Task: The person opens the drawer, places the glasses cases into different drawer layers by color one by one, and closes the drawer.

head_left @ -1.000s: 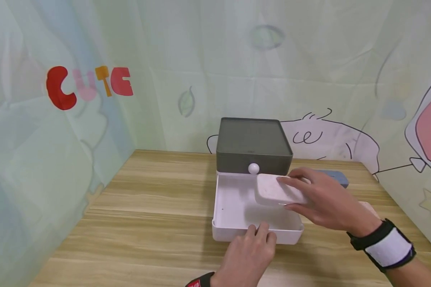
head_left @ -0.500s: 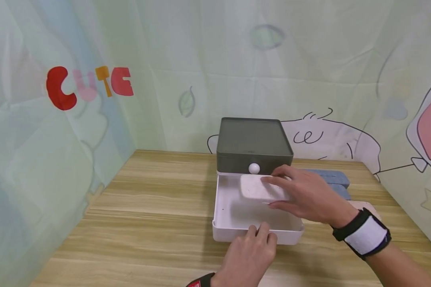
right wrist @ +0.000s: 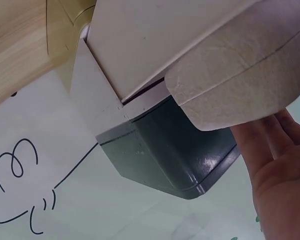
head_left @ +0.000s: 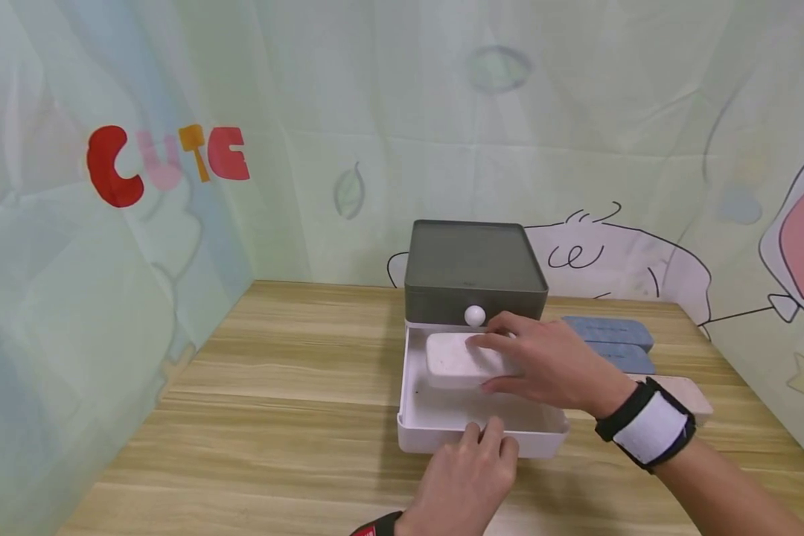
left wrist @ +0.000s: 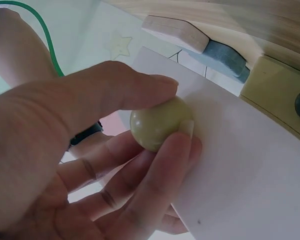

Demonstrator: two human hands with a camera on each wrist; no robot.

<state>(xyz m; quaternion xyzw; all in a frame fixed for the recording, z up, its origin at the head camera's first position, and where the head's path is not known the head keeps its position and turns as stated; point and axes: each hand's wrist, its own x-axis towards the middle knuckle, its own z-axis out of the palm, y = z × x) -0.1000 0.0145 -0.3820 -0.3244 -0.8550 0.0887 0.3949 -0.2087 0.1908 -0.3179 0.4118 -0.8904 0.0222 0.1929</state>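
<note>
Your right hand [head_left: 556,365] has moved to the left since the earlier frame, pinching the pale case [head_left: 450,356] over the white drawer [head_left: 423,439]; I cannot tell if it touches the bottom. Your left hand [head_left: 465,476] pinches the drawer's round front knob [left wrist: 155,125]. Behind stands the grey cabinet [head_left: 472,257]; to the right lie two blue cases [head_left: 610,330] and one pink case [head_left: 683,394].

On a light wood-grain table [head_left: 275,409], an open white rectangular drawer [head_left: 418,438] extends before and below a dark grey square box [head_left: 476,257]. A pale pink rounded oblong case [head_left: 452,361] is over the drawer, the right hand [head_left: 556,365] at its right end. Right of the drawer lie two blue oblong cases [head_left: 610,331], and before them another pale pink oblong case [head_left: 683,394].
</note>
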